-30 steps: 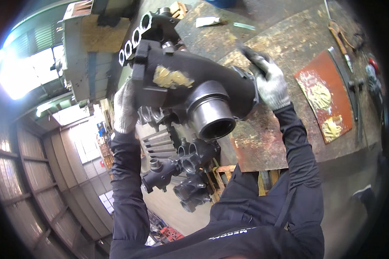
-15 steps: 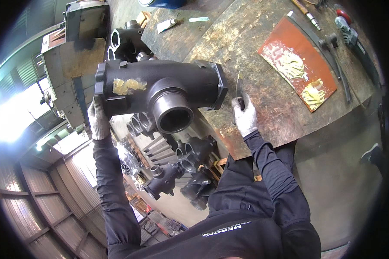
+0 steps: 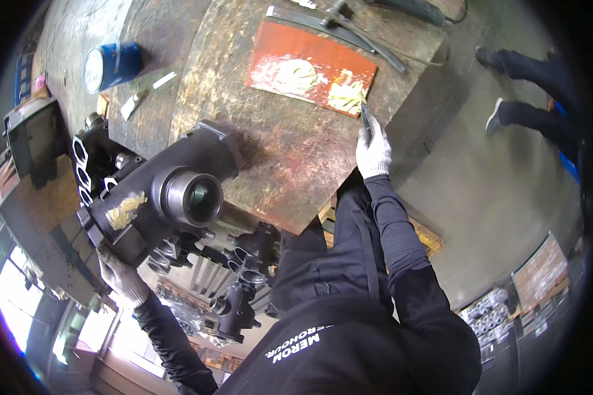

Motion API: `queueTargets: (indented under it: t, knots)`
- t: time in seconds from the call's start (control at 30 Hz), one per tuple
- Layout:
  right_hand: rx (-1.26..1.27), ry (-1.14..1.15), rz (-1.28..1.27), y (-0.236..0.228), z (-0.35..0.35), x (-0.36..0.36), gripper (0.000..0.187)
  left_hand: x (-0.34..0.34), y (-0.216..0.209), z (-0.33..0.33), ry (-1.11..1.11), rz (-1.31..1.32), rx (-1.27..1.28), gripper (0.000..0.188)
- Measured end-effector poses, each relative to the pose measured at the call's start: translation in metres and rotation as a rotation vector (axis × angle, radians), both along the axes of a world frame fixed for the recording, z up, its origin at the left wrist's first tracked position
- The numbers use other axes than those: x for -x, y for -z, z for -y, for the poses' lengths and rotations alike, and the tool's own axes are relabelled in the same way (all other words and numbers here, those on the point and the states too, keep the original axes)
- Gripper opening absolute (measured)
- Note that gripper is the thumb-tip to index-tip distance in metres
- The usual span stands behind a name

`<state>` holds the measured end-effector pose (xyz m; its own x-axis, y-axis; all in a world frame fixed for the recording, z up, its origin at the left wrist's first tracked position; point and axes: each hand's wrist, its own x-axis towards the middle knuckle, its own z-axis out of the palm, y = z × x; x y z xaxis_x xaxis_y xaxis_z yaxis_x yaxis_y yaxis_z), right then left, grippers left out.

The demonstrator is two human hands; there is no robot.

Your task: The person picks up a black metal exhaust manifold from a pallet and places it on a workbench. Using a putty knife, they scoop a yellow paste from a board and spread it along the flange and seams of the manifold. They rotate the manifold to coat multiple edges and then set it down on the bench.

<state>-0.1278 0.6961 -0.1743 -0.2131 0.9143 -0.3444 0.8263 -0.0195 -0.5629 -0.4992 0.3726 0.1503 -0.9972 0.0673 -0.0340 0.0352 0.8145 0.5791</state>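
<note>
A dark cast-metal pipe housing [image 3: 146, 172] with a round machined outlet lies tilted over the left edge of the workbench [image 3: 293, 164]. Cream-yellow putty [image 3: 126, 210] is smeared on its near end. My left hand [image 3: 120, 271], in a pale work glove, grips that end; part of the fingers is hidden beneath the metal. My gloved right hand [image 3: 374, 150] is closed round a slim putty knife [image 3: 366, 114], seen edge-on. Its tip meets the smaller mound of cream putty [image 3: 346, 92] on a red-orange sheet [image 3: 280, 45].
Behind the sheet lie a dark curved strip [image 3: 323, 27] and a hammer [image 3: 369, 41]. A blue can [image 3: 115, 66] and a white tube [image 3: 132, 105] are at the far left. More castings [image 3: 237, 306] stand below the bench. Another person's legs [image 3: 534, 92] show at right.
The view has swung toward the right. My right hand has carried the putty knife from above the bench to the putty on the sheet. My left hand still holds the housing, now tilted more.
</note>
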Motion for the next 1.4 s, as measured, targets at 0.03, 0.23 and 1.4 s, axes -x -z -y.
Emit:
queueTargets:
  t: [0.03,0.23,1.4]
  knots:
    - [0.017,-0.005,0.057,0.002,-0.002,-0.005,0.046,-0.008,0.001,-0.011,0.014,-0.027,0.001,0.062]
    - [-0.016,-0.079,0.203,0.022,0.030,-0.010,0.049,-0.042,0.000,-0.048,0.078,-0.043,0.046,0.058]
    - [0.511,-0.121,-0.750,-0.020,0.153,0.166,0.040,-0.035,-0.011,-0.045,0.015,-0.040,0.067,0.053]
